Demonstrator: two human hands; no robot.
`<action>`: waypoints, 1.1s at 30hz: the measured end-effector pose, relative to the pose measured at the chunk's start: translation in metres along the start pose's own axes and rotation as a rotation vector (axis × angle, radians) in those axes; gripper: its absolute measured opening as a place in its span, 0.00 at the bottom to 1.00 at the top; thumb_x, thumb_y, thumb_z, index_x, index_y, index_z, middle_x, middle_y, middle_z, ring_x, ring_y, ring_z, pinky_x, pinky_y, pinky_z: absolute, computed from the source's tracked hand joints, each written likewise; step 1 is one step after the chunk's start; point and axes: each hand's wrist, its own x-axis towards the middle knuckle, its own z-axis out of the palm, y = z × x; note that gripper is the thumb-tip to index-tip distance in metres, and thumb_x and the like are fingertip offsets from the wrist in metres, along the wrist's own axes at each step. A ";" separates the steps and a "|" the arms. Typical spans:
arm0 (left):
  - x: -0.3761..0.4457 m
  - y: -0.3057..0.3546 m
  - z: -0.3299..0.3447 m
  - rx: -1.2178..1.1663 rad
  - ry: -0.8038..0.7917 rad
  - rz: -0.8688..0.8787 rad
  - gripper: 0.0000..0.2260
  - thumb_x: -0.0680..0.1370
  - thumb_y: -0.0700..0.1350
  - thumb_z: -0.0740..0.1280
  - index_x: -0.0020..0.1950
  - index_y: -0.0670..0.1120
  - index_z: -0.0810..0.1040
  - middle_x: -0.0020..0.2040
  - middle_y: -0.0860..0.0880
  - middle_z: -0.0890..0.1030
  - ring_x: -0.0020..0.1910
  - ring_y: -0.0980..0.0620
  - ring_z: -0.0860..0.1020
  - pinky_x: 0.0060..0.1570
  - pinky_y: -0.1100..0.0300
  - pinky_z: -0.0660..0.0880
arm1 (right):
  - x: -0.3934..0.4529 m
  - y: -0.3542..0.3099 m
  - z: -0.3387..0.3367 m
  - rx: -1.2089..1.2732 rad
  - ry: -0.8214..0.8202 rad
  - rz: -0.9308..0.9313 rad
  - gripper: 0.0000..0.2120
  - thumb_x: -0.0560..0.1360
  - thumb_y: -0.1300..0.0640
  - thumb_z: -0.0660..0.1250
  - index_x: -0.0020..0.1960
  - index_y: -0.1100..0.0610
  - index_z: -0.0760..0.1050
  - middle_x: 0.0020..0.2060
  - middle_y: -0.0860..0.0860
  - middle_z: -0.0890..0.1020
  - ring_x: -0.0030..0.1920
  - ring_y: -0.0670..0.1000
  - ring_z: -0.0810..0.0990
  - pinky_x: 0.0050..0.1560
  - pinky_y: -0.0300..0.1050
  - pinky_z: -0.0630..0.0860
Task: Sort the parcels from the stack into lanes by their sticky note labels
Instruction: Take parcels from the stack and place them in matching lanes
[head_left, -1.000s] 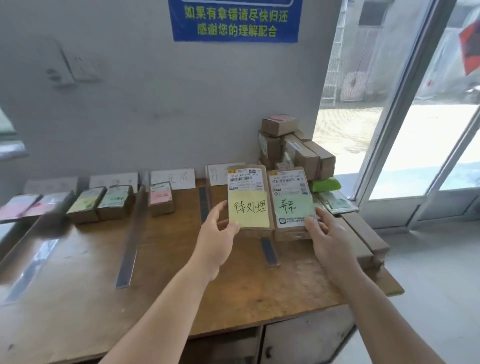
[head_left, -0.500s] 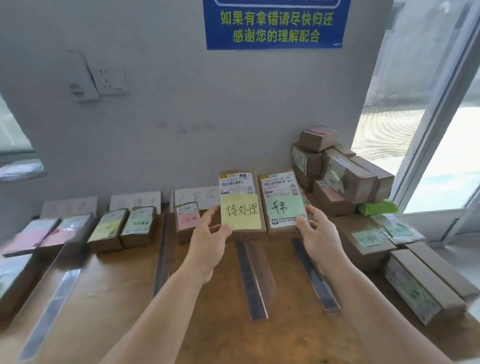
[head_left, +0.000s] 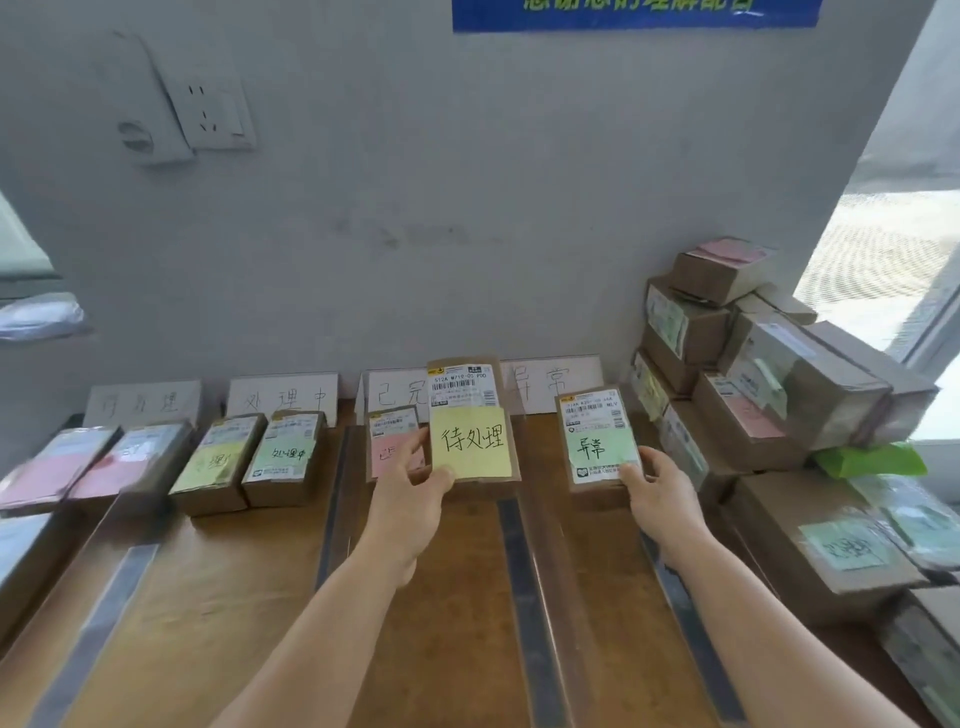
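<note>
parcels in hand: two small flat cardboard boxes, one per hand. left hand (head_left: 415, 493) pinches the lower left corner of the yellow-note parcel (head_left: 470, 421), thumb on the front face over the note's bottom edge, fingers curled behind; it's held up tilted toward the camera, above the counter (head_left: 234, 571) and in front of the third lane card (head_left: 395, 395) from the left. right hand (head_left: 657, 491) grips the lower right corner of the green-note parcel (head_left: 597, 436), which sits low in the lane in front of the rightmost card (head_left: 556, 379); whether its base is touching the counter i can't tell. the note's characters look like a match to that card. the yellow note reads like the leftmost card (head_left: 143, 402), though that card is blurred, so that parcel likely goes well left of where it is now. handling guess: light, rigid card, taped faces a bit slick, one-hand pinch is plenty. grip on box edges, not on the sticky notes, since those could peel off or crease. the unsorted stack (head_left: 753, 364) sits right of the rightmost card, loosely piled against the wall.
</note>
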 end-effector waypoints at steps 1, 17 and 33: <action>0.006 -0.001 0.001 0.004 0.016 -0.014 0.21 0.79 0.44 0.65 0.66 0.63 0.65 0.63 0.55 0.75 0.65 0.51 0.70 0.66 0.43 0.68 | 0.009 0.003 0.005 -0.017 -0.019 0.012 0.23 0.80 0.50 0.59 0.73 0.54 0.63 0.61 0.55 0.78 0.56 0.55 0.77 0.54 0.54 0.77; 0.063 -0.017 0.026 0.029 0.117 -0.127 0.20 0.79 0.43 0.65 0.67 0.61 0.67 0.64 0.56 0.75 0.66 0.51 0.70 0.66 0.44 0.69 | 0.103 0.015 0.080 -0.206 -0.249 0.035 0.21 0.82 0.50 0.55 0.73 0.54 0.62 0.64 0.54 0.75 0.60 0.56 0.75 0.51 0.49 0.74; 0.050 -0.012 0.031 0.043 0.130 -0.119 0.20 0.80 0.42 0.63 0.66 0.63 0.67 0.64 0.57 0.75 0.65 0.53 0.70 0.66 0.46 0.69 | 0.086 -0.020 0.066 -0.162 -0.233 -0.231 0.23 0.81 0.53 0.57 0.74 0.51 0.59 0.69 0.50 0.70 0.66 0.53 0.72 0.49 0.40 0.73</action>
